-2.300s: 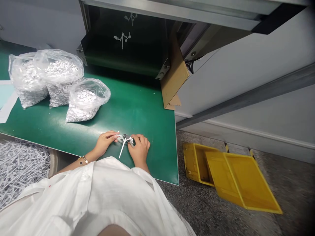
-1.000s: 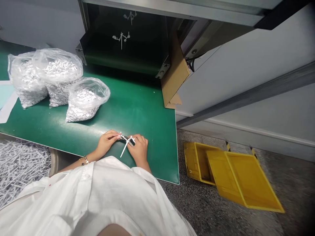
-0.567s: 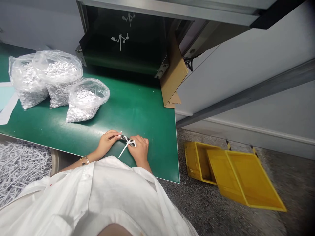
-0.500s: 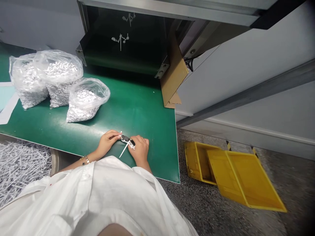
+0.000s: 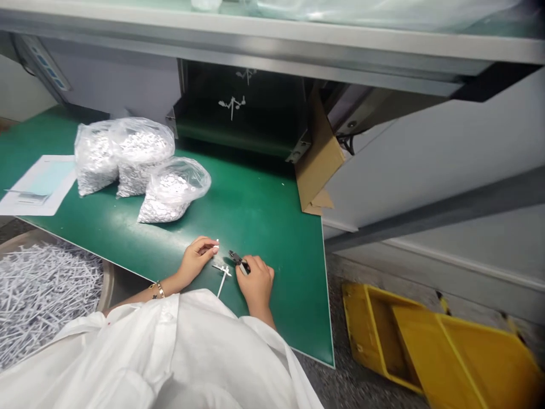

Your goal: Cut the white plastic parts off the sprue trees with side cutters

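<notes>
My left hand (image 5: 198,259) pinches a small white plastic piece (image 5: 217,244) between thumb and fingertips. A pair of dark nippers (image 5: 239,260) is in my right hand (image 5: 256,279), its jaws pointing up and left toward my left hand. Between and below the two hands, a white branched piece with a long stem (image 5: 223,274) is at the green table (image 5: 259,210), touching neither hand as far as I can see. Three clear bags of small white parts stand farther back; the nearest bag (image 5: 164,199) holds flat round ones.
A dark conveyor (image 5: 238,128) with white branched pieces lies ahead, beside a cardboard sheet (image 5: 317,162). A bin rim (image 5: 108,281) surrounds white sticks at lower left. Paper (image 5: 59,196) lies left. Yellow crates (image 5: 366,335) stand on the floor right. A metal shelf edge (image 5: 272,42) crosses above.
My hands have moved apart. The nippers have come away from the white branched piece, which is now below them. My view has shifted, showing more of the shelf and the left side.
</notes>
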`<state>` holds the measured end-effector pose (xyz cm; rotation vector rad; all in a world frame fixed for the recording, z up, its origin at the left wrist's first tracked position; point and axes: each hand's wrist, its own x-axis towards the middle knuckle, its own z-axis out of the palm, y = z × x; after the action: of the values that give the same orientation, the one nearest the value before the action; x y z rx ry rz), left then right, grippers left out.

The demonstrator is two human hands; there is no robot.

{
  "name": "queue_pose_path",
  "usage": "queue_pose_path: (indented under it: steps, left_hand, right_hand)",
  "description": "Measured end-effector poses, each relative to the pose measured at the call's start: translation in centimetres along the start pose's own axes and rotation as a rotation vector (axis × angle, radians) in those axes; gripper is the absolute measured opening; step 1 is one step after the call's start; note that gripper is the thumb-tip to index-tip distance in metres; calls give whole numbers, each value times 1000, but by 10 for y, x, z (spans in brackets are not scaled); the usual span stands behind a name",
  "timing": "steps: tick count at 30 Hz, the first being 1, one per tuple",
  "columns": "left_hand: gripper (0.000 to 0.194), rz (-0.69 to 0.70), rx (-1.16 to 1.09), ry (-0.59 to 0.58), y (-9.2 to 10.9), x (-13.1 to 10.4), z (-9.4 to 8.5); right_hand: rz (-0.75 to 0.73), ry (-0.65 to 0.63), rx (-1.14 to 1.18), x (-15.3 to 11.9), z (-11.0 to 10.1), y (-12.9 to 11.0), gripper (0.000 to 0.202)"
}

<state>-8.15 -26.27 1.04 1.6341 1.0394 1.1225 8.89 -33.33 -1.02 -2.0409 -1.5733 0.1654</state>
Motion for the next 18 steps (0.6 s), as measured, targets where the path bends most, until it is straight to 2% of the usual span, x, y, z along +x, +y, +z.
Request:
queue_pose_path:
  steps: [2,5,7,10,12,14,16,18]
  left_hand:
    - [13,206,137,84,10,14,-17]
    - [7,526,405,259,37,42,-56]
    - [5,658,572,416,57,59,-83]
    - [5,774,724,640,80,77,-114]
    - [7,804,766,739,86,87,-130]
    - [9,769,790,788,86,103,-145]
    - [12,675,808,781,82,124,-161]
    - [17,560,825,708,79,146,-173]
  right_hand:
    - [-17,-4,-11,0,1,2,9]
    - [-40,-16,-37,1,2,3,9]
    - [-49,-21,-53,2,2,3,10]
    - [-57,-32,-55,2,1,4,10]
    - [-57,-36,-48,2,1,5,10]
    - [-59,-49,-41,3,1,7,10]
    - [-65,-68,-34,3,1,7,11]
    - [-70,-78,-30,3,1,7,11]
